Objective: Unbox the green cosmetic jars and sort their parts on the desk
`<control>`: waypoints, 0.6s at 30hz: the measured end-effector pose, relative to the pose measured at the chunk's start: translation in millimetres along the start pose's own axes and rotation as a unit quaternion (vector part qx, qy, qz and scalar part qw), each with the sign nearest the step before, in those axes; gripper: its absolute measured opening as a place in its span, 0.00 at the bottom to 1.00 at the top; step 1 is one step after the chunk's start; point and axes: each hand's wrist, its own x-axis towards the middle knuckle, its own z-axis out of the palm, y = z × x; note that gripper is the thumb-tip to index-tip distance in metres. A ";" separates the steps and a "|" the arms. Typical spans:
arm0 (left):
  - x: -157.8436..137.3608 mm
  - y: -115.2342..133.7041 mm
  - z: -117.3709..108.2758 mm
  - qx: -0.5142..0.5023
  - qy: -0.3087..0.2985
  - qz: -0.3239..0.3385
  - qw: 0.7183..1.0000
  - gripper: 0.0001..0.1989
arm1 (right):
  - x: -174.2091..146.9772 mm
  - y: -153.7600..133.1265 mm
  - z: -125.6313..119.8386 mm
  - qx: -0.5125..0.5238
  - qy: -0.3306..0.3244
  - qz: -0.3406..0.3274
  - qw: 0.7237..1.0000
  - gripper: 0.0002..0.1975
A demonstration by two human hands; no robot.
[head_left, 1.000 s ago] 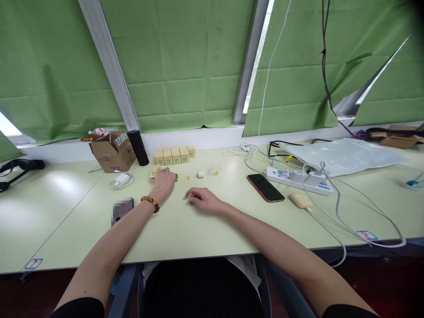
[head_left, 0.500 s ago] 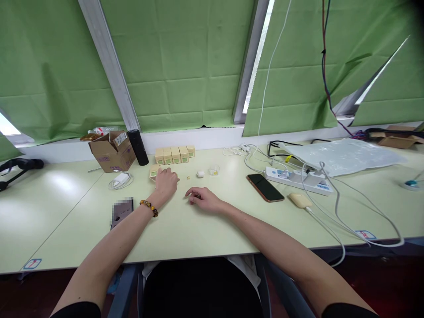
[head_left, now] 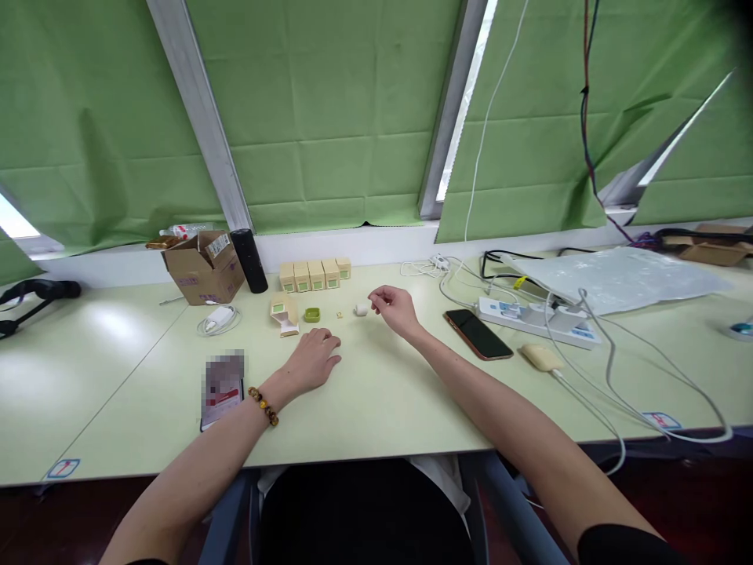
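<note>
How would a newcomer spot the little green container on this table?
On the pale table, find the row of small tan boxes. The green container sits in front of them, right of a lone tan box; its solid green sets it apart from that and the white cylinder further right.

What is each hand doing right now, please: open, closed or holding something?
Left hand: open, palm down, with nothing visible in it.
Right hand: curled beside the white cylinder; whether it holds anything cannot be told.
</note>
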 end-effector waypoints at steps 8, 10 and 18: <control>-0.3 -1.4 0.9 0.006 -0.010 0.009 1.000 0.14 | 41.5 12.3 -23.5 -0.176 0.055 0.039 0.982 0.11; -0.6 -1.2 1.3 0.009 -0.011 0.010 1.000 0.14 | 59.2 11.3 -21.7 -0.297 0.015 0.037 0.954 0.13; -0.9 1.4 -2.4 0.026 -0.012 0.017 0.999 0.14 | 116.6 11.5 21.5 -0.464 -0.102 -0.019 0.880 0.16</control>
